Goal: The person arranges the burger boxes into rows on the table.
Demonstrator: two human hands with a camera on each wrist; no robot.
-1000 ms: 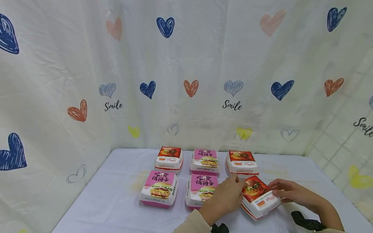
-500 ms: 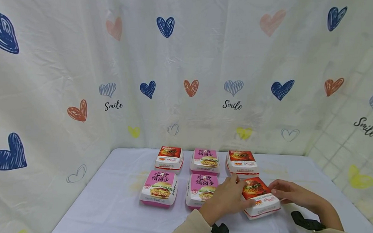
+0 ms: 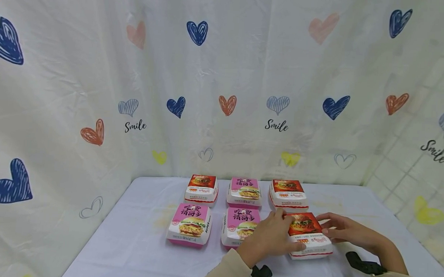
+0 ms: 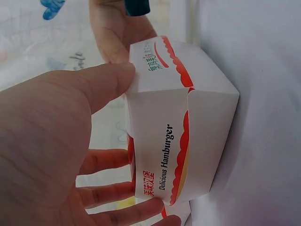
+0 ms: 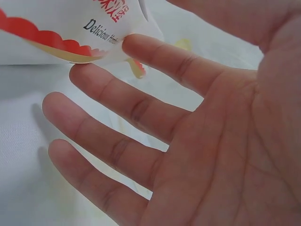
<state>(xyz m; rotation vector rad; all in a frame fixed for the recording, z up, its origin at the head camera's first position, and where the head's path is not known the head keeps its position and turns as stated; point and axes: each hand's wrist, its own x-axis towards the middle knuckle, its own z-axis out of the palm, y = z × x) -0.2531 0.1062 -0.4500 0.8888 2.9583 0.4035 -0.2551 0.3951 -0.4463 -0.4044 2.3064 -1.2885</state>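
Note:
A red-and-white hamburger box (image 3: 312,238) sits at the front right of the row, squared to the other boxes. My left hand (image 3: 269,236) holds its left side, with the thumb on the near edge of the lid and fingers towards the far edge. In the left wrist view the box's side (image 4: 164,146) reads "Delicious Hamburger". My right hand (image 3: 357,236) is at the box's right side; in the right wrist view its straight fingers (image 5: 141,108) are spread and some fingertips touch the box wall (image 5: 51,23). The lid appears closed.
Behind stand a red box (image 3: 201,190), a pink box (image 3: 244,192) and another red box (image 3: 288,194). Two pink boxes, one left (image 3: 189,224) and one centre (image 3: 240,226), stand in front. A white cloth covers the table (image 3: 135,242); a heart-print curtain (image 3: 239,73) hangs behind.
The red-and-white box has turned from a slant to nearly straight in line with the others. The left thumb has come onto its near edge. The other boxes stayed put.

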